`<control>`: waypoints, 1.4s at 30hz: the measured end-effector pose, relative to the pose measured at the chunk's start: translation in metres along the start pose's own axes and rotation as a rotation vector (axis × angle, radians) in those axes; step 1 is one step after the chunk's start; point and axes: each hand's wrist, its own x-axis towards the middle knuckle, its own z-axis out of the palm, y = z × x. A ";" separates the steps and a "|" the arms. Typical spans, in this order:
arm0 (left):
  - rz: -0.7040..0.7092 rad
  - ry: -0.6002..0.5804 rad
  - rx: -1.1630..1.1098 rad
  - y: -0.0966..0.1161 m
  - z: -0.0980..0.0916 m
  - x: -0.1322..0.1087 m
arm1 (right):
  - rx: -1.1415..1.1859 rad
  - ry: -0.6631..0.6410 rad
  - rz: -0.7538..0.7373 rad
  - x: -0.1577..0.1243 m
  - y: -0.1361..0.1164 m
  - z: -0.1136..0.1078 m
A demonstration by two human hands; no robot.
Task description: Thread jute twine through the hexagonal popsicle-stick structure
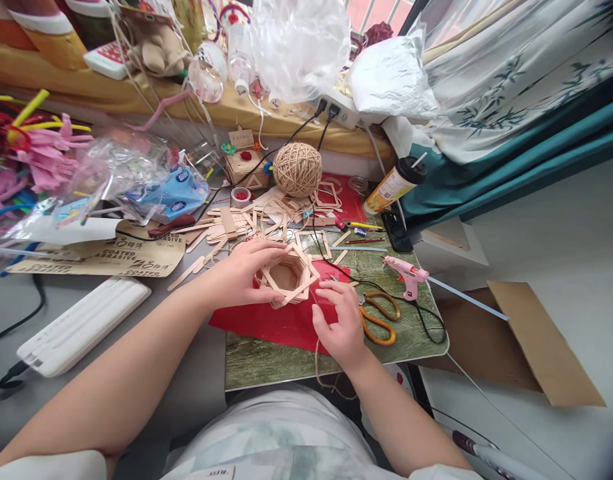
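Observation:
My left hand (259,272) is closed round the left side of a many-sided box of stacked wooden craft sticks (300,293), thumb low and fingers over the far rim. The box is open at the top and rests over a red sheet (271,327). My right hand (341,317) hovers just right of the box, its fingers bent and apart. A thin strand of twine (317,360) runs from the box past its thumb and hangs over the near table edge. Orange-handled scissors (381,317) lie beside the right hand, their blades partly hidden.
A twine ball (297,170) sits behind loose craft sticks (226,223). To the right are a pink glue gun (409,275) with its cord, a phone (397,232) and a lidded drink cup (393,185). A white power strip (83,327) and sandpaper (146,253) lie left.

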 end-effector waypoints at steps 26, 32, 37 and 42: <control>-0.085 -0.045 -0.054 -0.010 0.004 -0.001 | -0.205 -0.433 0.180 -0.024 0.009 0.005; -0.011 -0.021 -0.037 -0.015 0.005 0.001 | -0.215 -0.484 0.079 -0.023 0.016 0.012; 0.009 0.021 -0.002 -0.007 0.001 -0.001 | -0.196 -0.483 0.050 -0.024 0.019 0.016; -0.053 -0.020 -0.002 0.002 0.003 -0.002 | -0.156 -0.464 0.064 -0.023 0.018 0.014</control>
